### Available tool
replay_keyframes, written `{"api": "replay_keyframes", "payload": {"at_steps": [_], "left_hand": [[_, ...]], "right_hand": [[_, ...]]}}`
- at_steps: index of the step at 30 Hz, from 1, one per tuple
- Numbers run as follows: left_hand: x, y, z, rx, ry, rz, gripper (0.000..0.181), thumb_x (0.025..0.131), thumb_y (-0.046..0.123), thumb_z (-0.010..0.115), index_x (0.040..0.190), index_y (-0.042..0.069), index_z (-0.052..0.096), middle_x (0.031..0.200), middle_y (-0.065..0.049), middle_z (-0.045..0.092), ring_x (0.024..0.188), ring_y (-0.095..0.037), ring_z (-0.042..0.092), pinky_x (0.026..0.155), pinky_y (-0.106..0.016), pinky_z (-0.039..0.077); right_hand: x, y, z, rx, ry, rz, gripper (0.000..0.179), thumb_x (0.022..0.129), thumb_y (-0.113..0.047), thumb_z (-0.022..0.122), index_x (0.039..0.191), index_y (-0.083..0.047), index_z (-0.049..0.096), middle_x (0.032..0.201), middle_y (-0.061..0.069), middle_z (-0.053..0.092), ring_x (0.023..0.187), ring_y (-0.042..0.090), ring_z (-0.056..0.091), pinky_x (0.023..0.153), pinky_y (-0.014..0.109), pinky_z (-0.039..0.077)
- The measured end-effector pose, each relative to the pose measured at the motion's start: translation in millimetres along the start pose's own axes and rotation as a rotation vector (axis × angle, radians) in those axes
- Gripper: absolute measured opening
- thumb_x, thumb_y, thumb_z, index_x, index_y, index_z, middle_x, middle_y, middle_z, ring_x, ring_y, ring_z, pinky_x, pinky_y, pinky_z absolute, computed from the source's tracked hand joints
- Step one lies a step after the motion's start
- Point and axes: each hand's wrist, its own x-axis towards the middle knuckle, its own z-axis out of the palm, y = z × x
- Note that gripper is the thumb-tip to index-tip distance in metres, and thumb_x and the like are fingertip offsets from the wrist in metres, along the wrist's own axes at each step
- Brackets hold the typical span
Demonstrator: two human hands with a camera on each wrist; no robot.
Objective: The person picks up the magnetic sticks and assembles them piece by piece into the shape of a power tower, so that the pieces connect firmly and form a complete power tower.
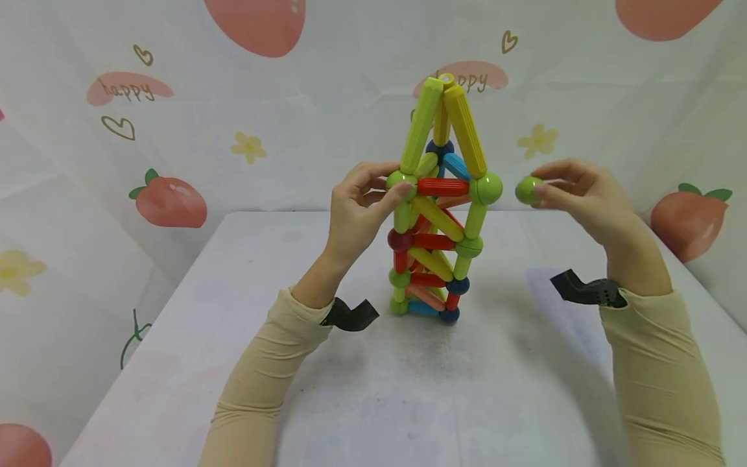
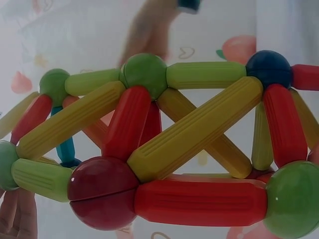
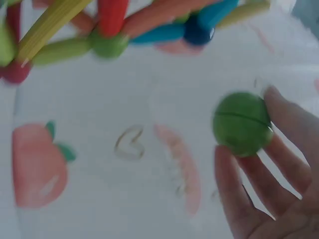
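Note:
A tall tower of coloured rods and balls (image 1: 434,242) stands upright on the table, built in stacked levels. At its top a light green rod (image 1: 421,126) and yellow rods (image 1: 465,130) lean together, with no ball visible where they meet. My left hand (image 1: 358,207) grips the green ball (image 1: 403,184) at the tower's upper left corner, thumb in front; its fingertips (image 2: 22,214) show low in the left wrist view. To the right of the tower, my right hand (image 1: 589,194) pinches a loose green ball (image 3: 241,123), held in the air apart from the structure.
The white table (image 1: 192,363) runs under both forearms. Behind it hangs a pale cloth (image 1: 327,130) printed with fruit, flowers and hearts. A black strap is on each wrist, the left strap (image 1: 350,316) close to the tower's lower levels.

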Motion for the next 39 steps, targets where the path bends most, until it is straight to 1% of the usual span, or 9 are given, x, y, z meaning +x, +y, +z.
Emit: {"api": "replay_keyframes", "payload": {"at_steps": [1, 5, 7, 12, 21, 23, 30, 36, 39], "left_hand": [[0.0, -0.1, 0.0, 0.001, 0.000, 0.000, 0.027, 0.083, -0.003, 0.064, 0.109, -0.010, 0.061, 0.099, -0.022, 0.058, 0.080, -0.009, 0.059, 0.076, -0.024, 0.056], [-0.4, 0.1, 0.1, -0.001, 0.001, -0.001, 0.027, 0.083, -0.003, 0.064, 0.109, -0.010, 0.061, 0.100, -0.022, 0.058, 0.080, -0.008, 0.059, 0.074, -0.021, 0.055], [-0.7, 0.1, -0.1, -0.004, 0.002, 0.000, 0.027, 0.083, -0.002, 0.063, 0.109, -0.010, 0.060, 0.100, -0.022, 0.058, 0.080, -0.008, 0.058, 0.074, -0.020, 0.055], [-0.9, -0.4, 0.1, -0.010, 0.001, 0.011, 0.028, 0.083, -0.001, 0.063, 0.110, -0.010, 0.060, 0.101, -0.022, 0.057, 0.080, -0.007, 0.058, 0.075, -0.020, 0.054], [-0.9, -0.6, 0.8, -0.016, -0.001, 0.015, 0.028, 0.084, -0.001, 0.063, 0.110, -0.009, 0.060, 0.101, -0.022, 0.057, 0.080, -0.007, 0.058, 0.075, -0.019, 0.054], [-0.9, -0.5, 0.9, -0.022, 0.001, 0.017, 0.028, 0.083, -0.001, 0.062, 0.110, -0.010, 0.059, 0.100, -0.022, 0.057, 0.080, -0.007, 0.058, 0.074, -0.019, 0.054], [-1.1, -0.9, 1.2, -0.023, -0.002, 0.023, 0.027, 0.084, -0.001, 0.062, 0.109, -0.010, 0.060, 0.099, -0.022, 0.057, 0.080, -0.007, 0.058, 0.074, -0.019, 0.053], [-1.4, -1.1, 1.2, -0.014, -0.004, 0.028, 0.027, 0.084, 0.000, 0.062, 0.109, -0.009, 0.060, 0.098, -0.021, 0.056, 0.080, -0.008, 0.057, 0.073, -0.019, 0.053], [-1.4, -0.7, 1.4, -0.020, -0.002, 0.030, 0.027, 0.084, -0.001, 0.062, 0.109, -0.010, 0.060, 0.098, -0.021, 0.056, 0.080, -0.008, 0.057, 0.073, -0.019, 0.053]], "right_hand": [[6.7, -8, 7, 0.083, 0.025, -0.050, 0.026, 0.086, 0.013, 0.053, 0.105, -0.001, 0.063, 0.095, 0.001, 0.069, 0.081, 0.008, 0.068, 0.074, 0.017, 0.055], [30.5, -41, 31, 0.257, 0.131, -0.164, 0.021, 0.084, 0.015, 0.054, 0.102, 0.007, 0.062, 0.094, 0.010, 0.066, 0.080, 0.017, 0.068, 0.073, 0.022, 0.057], [41.1, -57, 40, 0.283, 0.163, -0.192, 0.021, 0.084, 0.013, 0.057, 0.103, 0.006, 0.061, 0.094, 0.012, 0.064, 0.079, 0.019, 0.067, 0.074, 0.023, 0.057], [64.0, -87, 62, 0.173, 0.225, -0.236, 0.023, 0.083, 0.004, 0.063, 0.105, 0.001, 0.062, 0.098, 0.011, 0.060, 0.084, 0.020, 0.065, 0.078, 0.019, 0.055], [90.0, -114, 96, 0.034, 0.178, -0.370, 0.023, 0.084, 0.000, 0.064, 0.106, -0.004, 0.064, 0.097, 0.009, 0.062, 0.086, 0.022, 0.064, 0.080, 0.020, 0.055], [92.2, -117, 102, 0.005, 0.167, -0.356, 0.024, 0.085, -0.001, 0.064, 0.108, -0.005, 0.064, 0.099, 0.007, 0.062, 0.088, 0.021, 0.063, 0.080, 0.020, 0.054], [91.3, -115, 107, -0.277, 0.138, -0.321, 0.023, 0.090, -0.008, 0.058, 0.113, -0.008, 0.065, 0.103, -0.001, 0.062, 0.090, 0.014, 0.064, 0.089, 0.020, 0.051], [86.6, -114, 103, -0.301, 0.090, -0.306, 0.029, 0.090, -0.007, 0.058, 0.119, -0.008, 0.061, 0.110, 0.002, 0.059, 0.095, 0.017, 0.063, 0.090, 0.019, 0.050], [83.7, -113, 100, -0.392, 0.040, -0.303, 0.039, 0.088, -0.005, 0.060, 0.126, -0.010, 0.054, 0.118, 0.003, 0.057, 0.102, 0.016, 0.062, 0.092, 0.020, 0.050]]}}
